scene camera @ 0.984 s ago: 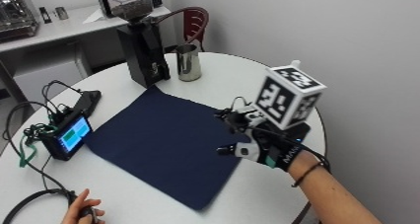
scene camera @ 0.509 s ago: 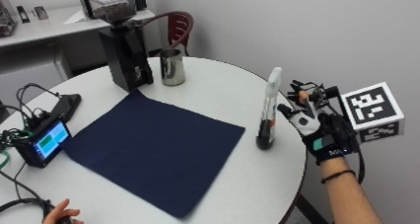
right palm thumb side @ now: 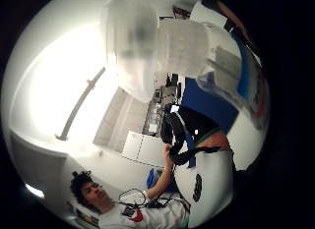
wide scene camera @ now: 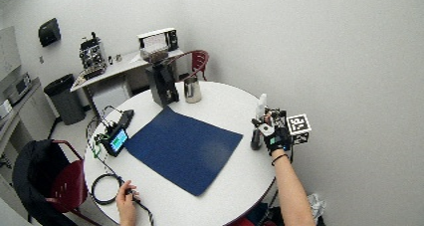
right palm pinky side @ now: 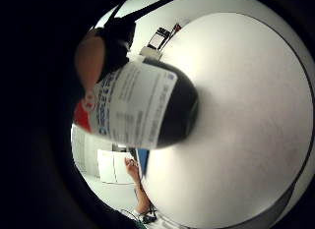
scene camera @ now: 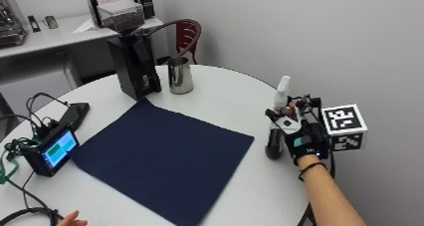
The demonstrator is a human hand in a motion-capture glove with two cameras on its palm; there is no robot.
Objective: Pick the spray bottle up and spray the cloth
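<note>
Dark at its base and white at its nozzle, the spray bottle (scene camera: pixel 278 117) stands upright near the table's right edge, and I see my gloved right hand (scene camera: pixel 299 130) wrapped around its middle, fingers curled on the body; whether the base rests on the tabletop or sits just off it I cannot tell. In the little-finger palm view the labelled bottle (right palm pinky side: pixel 140 105) fills the space close to the palm above the white table (right palm pinky side: pixel 236 116). The navy cloth (scene camera: pixel 159 154) lies flat on the table, just beside the bottle. Beyond it stand a steel cup (scene camera: pixel 179 75) and a black grinder (scene camera: pixel 132 61), and a small screen device (scene camera: pixel 53 150) lies at the far left.
</note>
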